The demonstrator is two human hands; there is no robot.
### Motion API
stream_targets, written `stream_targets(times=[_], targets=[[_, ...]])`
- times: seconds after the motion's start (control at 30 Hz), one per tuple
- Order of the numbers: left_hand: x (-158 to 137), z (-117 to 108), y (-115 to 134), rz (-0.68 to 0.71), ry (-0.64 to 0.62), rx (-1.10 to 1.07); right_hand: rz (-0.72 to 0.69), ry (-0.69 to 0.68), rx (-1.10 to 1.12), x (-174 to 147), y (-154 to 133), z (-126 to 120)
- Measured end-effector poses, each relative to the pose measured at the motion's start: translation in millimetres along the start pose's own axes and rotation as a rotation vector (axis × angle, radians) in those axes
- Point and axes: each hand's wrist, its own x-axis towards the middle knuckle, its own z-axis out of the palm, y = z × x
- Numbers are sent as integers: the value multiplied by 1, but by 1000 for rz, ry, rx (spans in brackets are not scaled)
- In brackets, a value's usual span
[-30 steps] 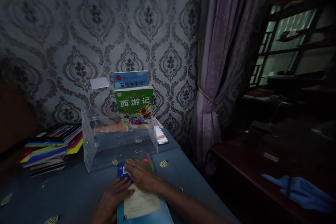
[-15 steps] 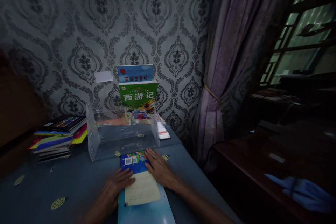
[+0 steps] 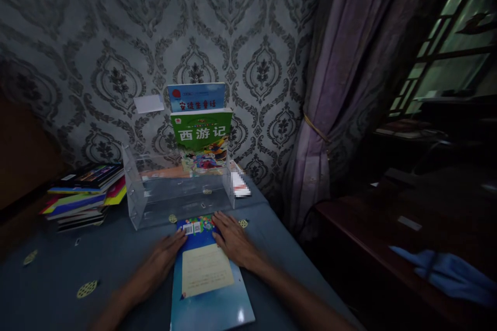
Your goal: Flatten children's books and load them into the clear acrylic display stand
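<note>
A blue book (image 3: pixel 238 300) lies flat on the table with its back cover up, showing a barcode and a cream text panel. My right hand (image 3: pixel 235 240) rests flat on its upper right part, fingers stretched out. At the upper left edge of the book is my left hand (image 3: pixel 166 253), its fingers extended and their tips by the barcode. Just behind the book stands a clear acrylic book rack (image 3: pixel 134 191). In the rack are an upright green book (image 3: pixel 200 132) and, behind it, a taller blue book (image 3: pixel 196 95).
A stack of books and magazines (image 3: pixel 83 196) sits left of the rack. A blurred white and red item (image 3: pixel 239 183) lies to its right. The dark blue tablecloth (image 3: pixel 108 248) ends at a right edge, beyond which is a dark red surface (image 3: pixel 341 222) with blue cloth (image 3: pixel 446 274).
My left hand has slid off the book's face to its left edge. My right hand stays on the upper right part. The whole view has shifted slightly.
</note>
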Motion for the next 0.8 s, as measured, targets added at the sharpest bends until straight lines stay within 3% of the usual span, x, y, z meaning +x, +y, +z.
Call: stream_targets(times=[0.2, 0.47, 0.8], targets=[[26, 6, -14, -38, 1, 52, 9, -12, 20, -1, -2, -3], [31, 18, -22, -6, 146, 104, 33, -14, 44, -1, -3, -5], [53, 10, -9, -5, 29, 215, 9, -1, 52, -1, -2, -6]])
